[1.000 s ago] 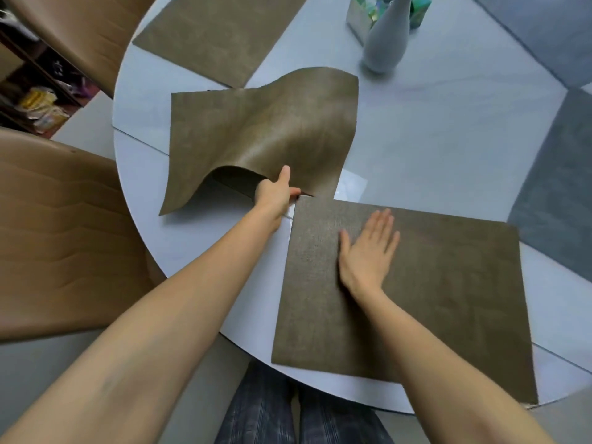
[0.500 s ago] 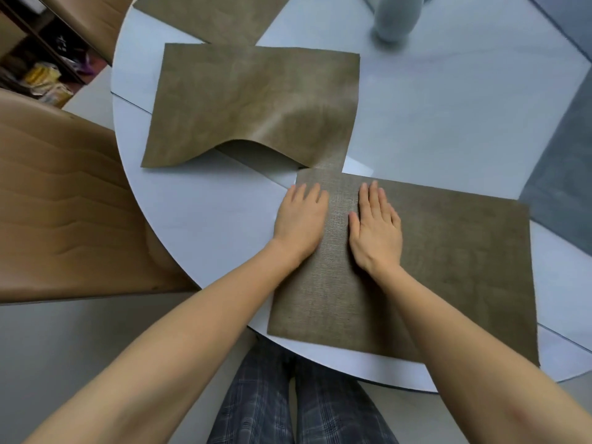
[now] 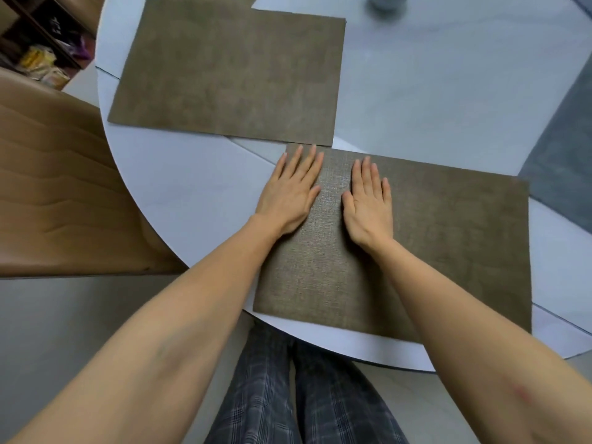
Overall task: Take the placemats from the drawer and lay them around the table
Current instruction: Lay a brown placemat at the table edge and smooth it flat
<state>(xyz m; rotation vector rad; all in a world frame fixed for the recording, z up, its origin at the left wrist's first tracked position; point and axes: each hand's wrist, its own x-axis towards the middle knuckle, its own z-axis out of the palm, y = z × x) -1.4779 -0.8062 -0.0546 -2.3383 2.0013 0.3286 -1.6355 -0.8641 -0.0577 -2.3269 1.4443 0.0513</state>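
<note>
Two olive-brown placemats lie flat on the round white table [image 3: 179, 193]. The near placemat [image 3: 448, 245] sits at the table's front edge, right in front of me. My left hand [image 3: 288, 193] rests flat on its left edge, fingers straight, partly over the bare table. My right hand [image 3: 368, 206] lies flat on the same placemat beside it, palm down. The far placemat [image 3: 224, 75] lies beyond my hands toward the left; its near right corner almost meets the near placemat's far left corner. Neither hand holds anything.
A brown chair [image 3: 61, 187] stands close against the table's left side. The base of a grey vase [image 3: 387, 3] shows at the top edge. A dark shelf with packets [image 3: 41, 62] is at the far left. Grey mats [image 3: 563, 161] lie at the right.
My left hand let go of the far placemat, which settled from a raised curl to flat. That hand then came down flat on the near placemat beside my right hand.
</note>
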